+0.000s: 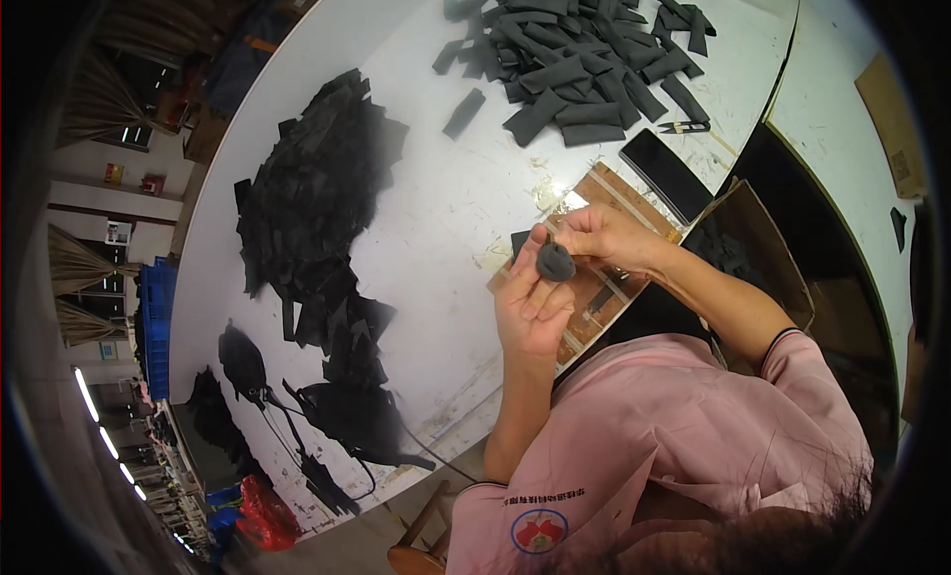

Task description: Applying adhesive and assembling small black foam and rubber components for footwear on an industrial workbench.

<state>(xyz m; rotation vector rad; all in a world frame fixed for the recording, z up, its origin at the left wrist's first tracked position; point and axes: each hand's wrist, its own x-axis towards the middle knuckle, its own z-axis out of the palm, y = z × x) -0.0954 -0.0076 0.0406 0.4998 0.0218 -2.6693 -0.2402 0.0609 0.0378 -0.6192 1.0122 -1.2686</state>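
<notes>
Dark grey fabric, seemingly cloth, makes up the small rounded piece held up between both hands, above the wooden board at the near edge of the white counter. The step in hand looks like fingertip shaping or turning of this piece, though its folds are too small to tell which. The next move seems to call for steadying it with one hand while the other works its edge.

The left hand comes up from below, wrist upright and palm toward the piece, fingers bent around its left and lower sides. The right hand reaches in from the right, forearm slanting across the board, thumb and forefinger meeting at the piece's upper edge. Both grips are narrow and appear to hold the piece, but their exact contact is partly hidden.

Just beyond the board lie a black smartphone and thread snips. Farther up the counter is a heap of dark grey fabric tubes; to the left spreads a pile of black fabric pieces. An open cardboard box stands beside the right forearm.
</notes>
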